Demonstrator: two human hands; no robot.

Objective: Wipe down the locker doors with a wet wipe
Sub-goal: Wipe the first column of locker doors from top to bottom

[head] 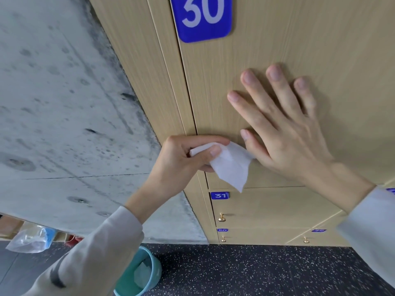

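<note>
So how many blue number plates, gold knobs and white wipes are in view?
Blue rectangular number plates: 5, one cut off at the right edge
Small gold metal door knobs: 3
White wet wipe: 1
Total: 9

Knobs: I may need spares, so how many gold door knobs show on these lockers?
3. One knob under plate 31, one on the door below it, one further right in that bottom row. The arms may hide others.

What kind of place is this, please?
Probably a locker or changing area: wood-look locker doors with blue number plates, 30 and 31, small brass knobs, a bare concrete wall and speckled dark floor.
</note>
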